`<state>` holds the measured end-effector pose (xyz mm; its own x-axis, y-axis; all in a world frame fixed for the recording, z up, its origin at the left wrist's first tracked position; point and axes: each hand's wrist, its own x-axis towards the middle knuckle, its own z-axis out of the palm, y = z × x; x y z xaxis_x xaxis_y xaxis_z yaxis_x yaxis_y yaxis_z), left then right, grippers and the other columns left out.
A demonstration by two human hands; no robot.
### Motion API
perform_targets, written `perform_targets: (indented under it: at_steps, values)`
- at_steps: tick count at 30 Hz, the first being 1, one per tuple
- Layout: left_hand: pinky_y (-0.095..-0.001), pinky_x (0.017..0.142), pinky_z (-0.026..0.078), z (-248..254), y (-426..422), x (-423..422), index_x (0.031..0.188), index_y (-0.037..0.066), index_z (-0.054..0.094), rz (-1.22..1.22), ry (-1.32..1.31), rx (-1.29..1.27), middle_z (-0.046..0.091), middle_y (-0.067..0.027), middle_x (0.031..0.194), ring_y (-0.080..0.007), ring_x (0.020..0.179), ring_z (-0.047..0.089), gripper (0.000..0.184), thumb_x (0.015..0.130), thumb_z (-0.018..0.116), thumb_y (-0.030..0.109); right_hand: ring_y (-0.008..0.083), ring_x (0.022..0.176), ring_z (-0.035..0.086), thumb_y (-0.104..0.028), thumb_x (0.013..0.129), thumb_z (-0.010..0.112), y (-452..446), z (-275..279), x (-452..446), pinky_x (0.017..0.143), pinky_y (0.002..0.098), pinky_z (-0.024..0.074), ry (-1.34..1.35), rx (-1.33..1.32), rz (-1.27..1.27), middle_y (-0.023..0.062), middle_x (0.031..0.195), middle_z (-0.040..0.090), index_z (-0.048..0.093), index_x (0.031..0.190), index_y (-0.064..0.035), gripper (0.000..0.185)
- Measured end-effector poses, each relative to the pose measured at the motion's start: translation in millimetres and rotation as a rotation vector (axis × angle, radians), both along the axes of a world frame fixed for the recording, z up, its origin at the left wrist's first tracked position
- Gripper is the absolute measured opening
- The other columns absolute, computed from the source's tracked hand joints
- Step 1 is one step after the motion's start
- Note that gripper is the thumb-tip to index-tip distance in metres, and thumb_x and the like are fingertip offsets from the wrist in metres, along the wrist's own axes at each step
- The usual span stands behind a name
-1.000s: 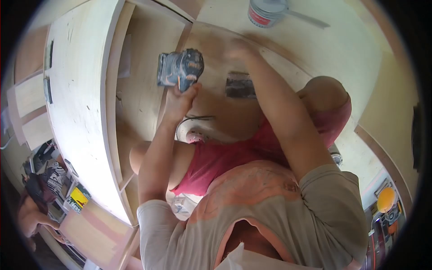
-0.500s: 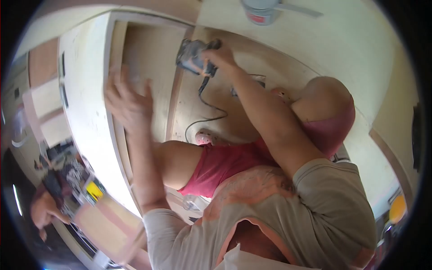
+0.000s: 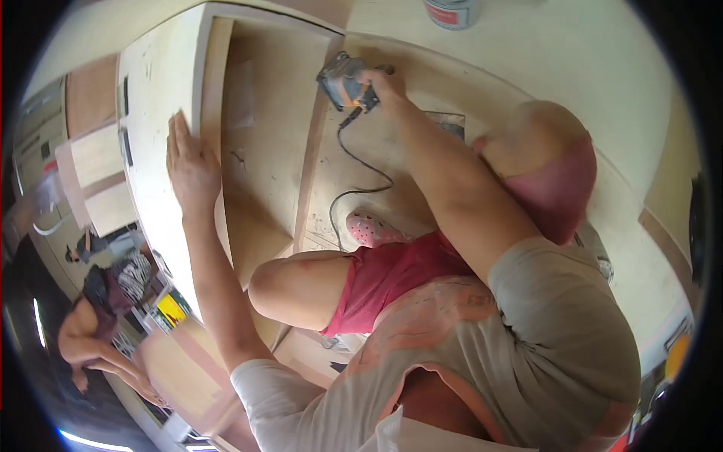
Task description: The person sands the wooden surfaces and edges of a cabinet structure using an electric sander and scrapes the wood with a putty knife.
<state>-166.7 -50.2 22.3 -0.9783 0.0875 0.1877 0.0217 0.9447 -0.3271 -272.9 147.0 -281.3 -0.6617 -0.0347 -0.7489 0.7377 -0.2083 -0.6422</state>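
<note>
My right hand (image 3: 385,84) is wrapped round the power sander (image 3: 348,81), which is over the wooden board near the upper middle. From the sander a black cord (image 3: 371,167) curves down toward a pink spotted shoe (image 3: 369,227). My left hand (image 3: 193,167) lies with its fingers stretched on the white face of the cabinet (image 3: 162,98), near its edge, holding nothing. A dark flat piece (image 3: 449,124) shows partly behind my right forearm.
A grey can with a red label (image 3: 450,13) stands at the top. The open cabinet compartment (image 3: 263,98) lies between my arms. At the lower left another person (image 3: 90,331) bends near a yellow item (image 3: 172,309). An orange round object (image 3: 676,357) is at the far right.
The sander has passed from my left hand to my right hand. My left hand has moved left onto the cabinet face. The can has shifted toward the top edge of the view.
</note>
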Motion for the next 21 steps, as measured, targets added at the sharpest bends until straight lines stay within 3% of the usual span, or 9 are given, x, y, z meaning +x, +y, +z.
perform_targets:
  at_steps: [3,9,12,17,19,20,21]
  values:
    - [-0.0453,0.100,0.041,12.7,9.0,-6.6,0.132,-0.004,0.041,0.054,-0.071,-0.016,0.051,-0.0280,0.126,-0.0424,0.120,0.047,0.058,0.080,0.061,0.011,0.0245,0.073,0.061,-0.006,0.054,0.072,-15.3,-14.3,2.8,0.059,0.0372,0.0531,0.013,-0.139,-0.185,0.0145,0.087,0.059,0.051,0.105,0.0044,0.056]
    - [-0.0449,0.100,0.040,16.0,14.7,-64.8,0.133,-0.005,0.040,0.059,-0.131,0.049,0.050,-0.0286,0.125,-0.0427,0.119,0.047,0.064,0.079,0.066,0.018,0.0237,0.074,0.061,-0.004,0.055,0.071,-11.9,-4.3,-7.8,0.059,0.0376,0.0519,0.014,-0.119,-0.150,0.0136,0.092,0.057,0.046,0.110,0.0021,0.061]
    - [-0.0440,0.104,0.036,-0.8,4.1,-88.6,0.137,-0.002,0.037,0.237,-0.061,0.168,0.043,-0.0244,0.134,-0.0389,0.126,0.040,0.076,0.078,0.072,0.031,0.0240,0.077,0.060,-0.004,0.054,0.072,-14.5,-18.5,-20.7,0.059,0.0392,0.0514,-0.010,-0.128,-0.113,0.0136,0.095,0.057,0.045,0.111,0.0011,0.063]
    - [-0.0435,0.105,0.035,-3.2,5.9,-96.6,0.139,0.003,0.037,0.297,-0.043,0.192,0.039,-0.0227,0.138,-0.0385,0.128,0.039,0.076,0.078,0.072,0.032,0.0252,0.083,0.059,-0.005,0.053,0.074,-10.6,-6.6,-44.8,0.062,0.0403,0.0515,-0.101,-0.243,-0.099,0.0138,0.099,0.057,0.048,0.110,0.0003,0.063]
    - [-0.0433,0.105,0.035,-0.7,8.1,-93.9,0.139,0.004,0.037,0.333,-0.038,0.203,0.039,-0.0224,0.138,-0.0382,0.128,0.039,0.076,0.078,0.072,0.032,0.0261,0.084,0.059,-0.005,0.053,0.074,-16.7,-19.1,-49.3,0.064,0.0400,0.0522,0.057,-0.210,-0.042,0.0137,0.101,0.057,0.047,0.112,0.0004,0.065]
    - [-0.0435,0.105,0.035,0.7,10.3,-94.5,0.139,0.005,0.038,0.336,-0.039,0.212,0.039,-0.0223,0.138,-0.0380,0.128,0.039,0.076,0.078,0.072,0.033,0.0272,0.084,0.060,-0.005,0.054,0.074,-2.2,14.4,-48.7,0.065,0.0412,0.0528,0.050,-0.247,-0.083,0.0142,0.101,0.057,0.046,0.114,0.0015,0.067]
    - [-0.0437,0.105,0.036,1.8,10.7,-94.5,0.139,0.005,0.038,0.335,-0.041,0.220,0.039,-0.0222,0.138,-0.0378,0.128,0.040,0.076,0.077,0.072,0.034,0.0272,0.084,0.060,-0.005,0.054,0.074,-4.7,9.4,-47.8,0.065,0.0412,0.0528,0.041,-0.254,-0.073,0.0142,0.101,0.057,0.046,0.114,0.0015,0.067]
